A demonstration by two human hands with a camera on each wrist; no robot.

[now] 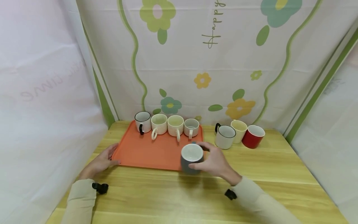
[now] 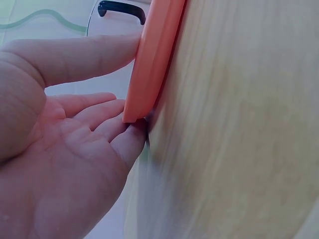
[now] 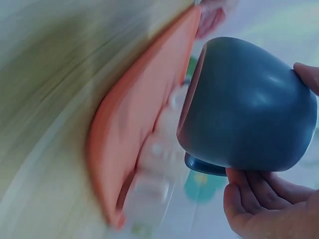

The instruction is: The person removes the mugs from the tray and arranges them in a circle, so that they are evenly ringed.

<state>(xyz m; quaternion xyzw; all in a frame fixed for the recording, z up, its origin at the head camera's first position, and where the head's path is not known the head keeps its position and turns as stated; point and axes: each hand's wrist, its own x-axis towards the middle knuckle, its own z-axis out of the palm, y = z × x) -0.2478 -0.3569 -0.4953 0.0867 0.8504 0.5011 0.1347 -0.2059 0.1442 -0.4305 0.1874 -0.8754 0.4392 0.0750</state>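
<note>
So the right hand [image 1: 215, 160] has a blue-grey mug [image 3: 249, 104] in its grasp, thumb on one side, fingers on the other. The mug's white inside faces up, and it's held just above the near right corner of an orange tray [image 1: 145, 152], base clear of it. The left hand [image 1: 102, 160] is pinching the tray's near left corner between thumb and fingers.

Along the tray's far edge there's a tidy row of four: a black-rimmed white mug [image 1: 145, 126] in the far left corner, then a cream mug [image 1: 160, 128], another cream mug [image 1: 174, 130], and a small off-white mug [image 1: 195, 131] by the far right corner. Their handles point roughly toward the near edge.

Off the tray, near the far right corner of the wooden table [image 1: 156, 196], three more sit bunched up: a white mug with a black handle [image 1: 223, 141], a pale yellow mug [image 1: 239, 133] and a red mug [image 1: 251, 140]. A flowery white cloth [image 1: 179, 56] hangs behind the far edge.
</note>
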